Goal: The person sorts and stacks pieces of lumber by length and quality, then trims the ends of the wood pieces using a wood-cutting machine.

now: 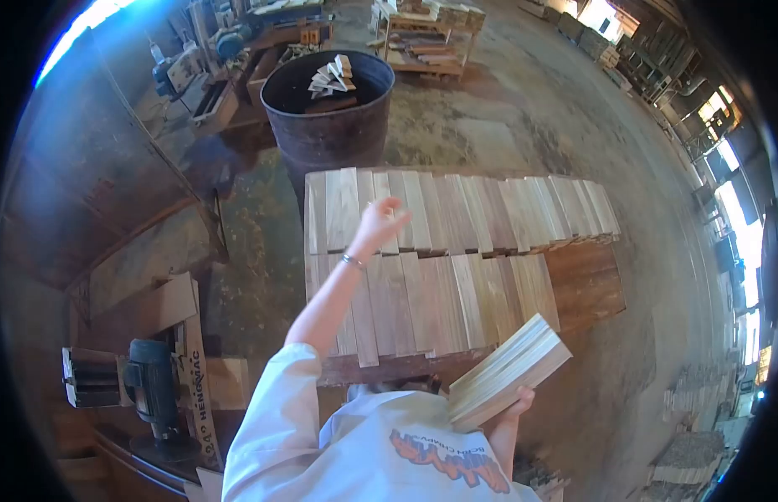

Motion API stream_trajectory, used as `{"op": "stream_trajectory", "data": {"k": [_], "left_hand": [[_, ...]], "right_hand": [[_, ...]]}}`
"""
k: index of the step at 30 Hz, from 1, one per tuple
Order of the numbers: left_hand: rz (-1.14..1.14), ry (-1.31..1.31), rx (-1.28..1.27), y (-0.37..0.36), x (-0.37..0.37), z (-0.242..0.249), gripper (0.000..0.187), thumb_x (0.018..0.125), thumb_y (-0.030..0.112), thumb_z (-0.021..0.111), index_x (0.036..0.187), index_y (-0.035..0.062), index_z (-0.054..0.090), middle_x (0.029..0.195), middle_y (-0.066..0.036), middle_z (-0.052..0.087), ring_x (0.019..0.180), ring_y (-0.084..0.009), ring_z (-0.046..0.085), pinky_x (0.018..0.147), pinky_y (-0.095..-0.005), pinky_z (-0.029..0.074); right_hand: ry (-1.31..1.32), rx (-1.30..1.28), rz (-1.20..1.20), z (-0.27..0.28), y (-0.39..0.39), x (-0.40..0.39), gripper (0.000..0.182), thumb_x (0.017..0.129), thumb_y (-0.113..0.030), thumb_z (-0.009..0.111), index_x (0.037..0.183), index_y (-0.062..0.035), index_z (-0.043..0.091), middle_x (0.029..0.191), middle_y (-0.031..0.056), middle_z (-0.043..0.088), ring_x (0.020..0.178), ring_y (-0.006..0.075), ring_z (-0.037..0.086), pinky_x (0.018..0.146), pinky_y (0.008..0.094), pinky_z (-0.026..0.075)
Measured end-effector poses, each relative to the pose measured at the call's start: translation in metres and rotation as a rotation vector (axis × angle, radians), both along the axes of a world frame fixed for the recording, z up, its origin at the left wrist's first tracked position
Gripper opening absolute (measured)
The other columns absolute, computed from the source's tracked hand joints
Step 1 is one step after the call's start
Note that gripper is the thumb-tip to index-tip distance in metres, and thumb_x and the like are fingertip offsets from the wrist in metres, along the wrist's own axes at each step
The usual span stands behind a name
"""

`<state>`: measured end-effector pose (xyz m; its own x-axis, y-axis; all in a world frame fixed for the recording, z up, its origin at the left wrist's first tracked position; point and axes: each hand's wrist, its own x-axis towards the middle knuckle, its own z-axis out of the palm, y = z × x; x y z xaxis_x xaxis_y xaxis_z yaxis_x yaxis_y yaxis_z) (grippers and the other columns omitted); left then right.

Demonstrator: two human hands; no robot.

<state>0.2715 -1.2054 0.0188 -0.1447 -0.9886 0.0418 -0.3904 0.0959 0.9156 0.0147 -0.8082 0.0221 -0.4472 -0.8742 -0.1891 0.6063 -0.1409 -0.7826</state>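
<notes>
My left hand (383,224) reaches out over the back row of wooden boards (456,209), fingers loosely bent and apart, with nothing in them. Below that row in the view lies a front row of boards (405,305), side by side on the same brown table. My right hand (516,405) is closed round the lower edge of a small stack of boards (510,368). The stack leans at an angle against my body, its upper end tilted out to the right, close by the table's front edge.
A large dark metal drum (326,138) with wood offcuts (332,77) stands behind the table. A motor (150,385) and a cardboard piece (196,368) are at the lower left. A bare brown tabletop part (585,276) shows at right. A wooden cart (431,38) stands farther back.
</notes>
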Motion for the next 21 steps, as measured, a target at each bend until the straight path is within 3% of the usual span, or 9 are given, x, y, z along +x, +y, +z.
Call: {"op": "stream_trajectory", "data": {"k": [3, 4, 7, 8, 9, 11, 17, 19, 21], "left_hand": [[-0.088, -0.232, -0.141, 0.036, -0.017, -0.031, 0.055, 0.080, 0.038, 0.078, 0.122, 0.0070, 0.062, 0.128, -0.018, 0.061, 0.124, -0.0340, 0.052, 0.105, -0.0463, 0.041], [-0.080, -0.263, -0.163, 0.045, -0.019, -0.039, 0.052, 0.080, 0.037, 0.077, 0.120, 0.0072, 0.063, 0.132, -0.017, 0.057, 0.128, -0.0372, 0.048, 0.105, -0.0502, 0.039], [-0.048, -0.401, -0.296, 0.068, -0.014, -0.067, 0.053, 0.079, 0.034, 0.076, 0.121, 0.0044, 0.061, 0.127, -0.016, 0.060, 0.123, -0.0345, 0.051, 0.101, -0.0517, 0.040], [-0.057, -0.474, -0.226, 0.078, -0.010, -0.072, 0.053, 0.079, 0.033, 0.076, 0.121, 0.0037, 0.061, 0.127, -0.014, 0.059, 0.123, -0.0334, 0.050, 0.103, -0.0515, 0.038], [-0.041, -0.517, -0.326, 0.089, -0.001, -0.080, 0.050, 0.080, 0.031, 0.075, 0.120, 0.0047, 0.061, 0.129, -0.012, 0.056, 0.124, -0.0323, 0.049, 0.104, -0.0506, 0.035], [-0.003, -0.530, -0.564, 0.101, 0.002, -0.084, 0.040, 0.083, 0.022, 0.072, 0.118, 0.0055, 0.061, 0.129, -0.011, 0.054, 0.126, -0.0312, 0.047, 0.107, -0.0493, 0.034], [0.053, -0.663, -0.584, 0.106, 0.000, -0.076, 0.041, 0.084, 0.019, 0.070, 0.122, 0.0053, 0.060, 0.129, -0.013, 0.056, 0.125, -0.0336, 0.049, 0.108, -0.0484, 0.035], [0.072, -0.705, -0.582, 0.105, 0.001, -0.081, 0.042, 0.085, 0.018, 0.069, 0.124, 0.0053, 0.060, 0.130, -0.014, 0.056, 0.125, -0.0345, 0.049, 0.109, -0.0486, 0.035], [0.166, -0.858, -0.559, 0.110, 0.000, -0.086, 0.046, 0.088, 0.022, 0.067, 0.130, 0.0059, 0.057, 0.133, -0.013, 0.055, 0.128, -0.0346, 0.047, 0.110, -0.0502, 0.034]], "right_hand": [[0.040, 0.044, -0.105, -0.011, -0.012, -0.010, 0.085, 0.070, -0.049, 0.060, 0.136, 0.0027, 0.047, 0.122, 0.0201, 0.060, 0.110, 0.0356, 0.060, 0.094, 0.0451, 0.052], [0.038, 0.055, -0.123, -0.010, -0.018, -0.018, 0.085, 0.070, -0.049, 0.060, 0.135, 0.0027, 0.047, 0.122, 0.0201, 0.060, 0.110, 0.0355, 0.061, 0.093, 0.0449, 0.052], [0.067, 0.105, -0.239, -0.001, -0.014, -0.061, 0.083, 0.071, -0.050, 0.059, 0.135, 0.0027, 0.048, 0.121, 0.0202, 0.060, 0.109, 0.0351, 0.061, 0.092, 0.0445, 0.052], [0.100, 0.161, -0.311, -0.011, -0.008, -0.078, 0.082, 0.072, -0.049, 0.059, 0.134, 0.0030, 0.049, 0.120, 0.0196, 0.061, 0.108, 0.0347, 0.061, 0.092, 0.0449, 0.051], [0.124, 0.217, -0.371, -0.022, -0.005, -0.094, 0.081, 0.072, -0.049, 0.059, 0.133, 0.0033, 0.050, 0.119, 0.0191, 0.061, 0.107, 0.0344, 0.061, 0.092, 0.0453, 0.051], [0.100, 0.143, -0.268, -0.004, -0.017, -0.118, 0.078, 0.073, -0.048, 0.060, 0.132, 0.0035, 0.051, 0.120, 0.0188, 0.062, 0.107, 0.0338, 0.061, 0.093, 0.0450, 0.050], [0.168, 0.303, -0.101, -0.016, -0.042, -0.261, 0.075, 0.076, -0.045, 0.061, 0.131, 0.0045, 0.052, 0.118, 0.0194, 0.063, 0.105, 0.0323, 0.063, 0.094, 0.0438, 0.052], [0.137, 0.337, 0.148, -0.016, -0.057, -0.306, 0.073, 0.077, -0.043, 0.061, 0.132, 0.0044, 0.052, 0.116, 0.0186, 0.064, 0.106, 0.0312, 0.063, 0.094, 0.0445, 0.051], [0.174, 0.395, 0.172, -0.055, -0.074, -0.362, 0.071, 0.078, -0.043, 0.062, 0.131, 0.0033, 0.054, 0.115, 0.0173, 0.065, 0.106, 0.0289, 0.063, 0.093, 0.0423, 0.051]]}}
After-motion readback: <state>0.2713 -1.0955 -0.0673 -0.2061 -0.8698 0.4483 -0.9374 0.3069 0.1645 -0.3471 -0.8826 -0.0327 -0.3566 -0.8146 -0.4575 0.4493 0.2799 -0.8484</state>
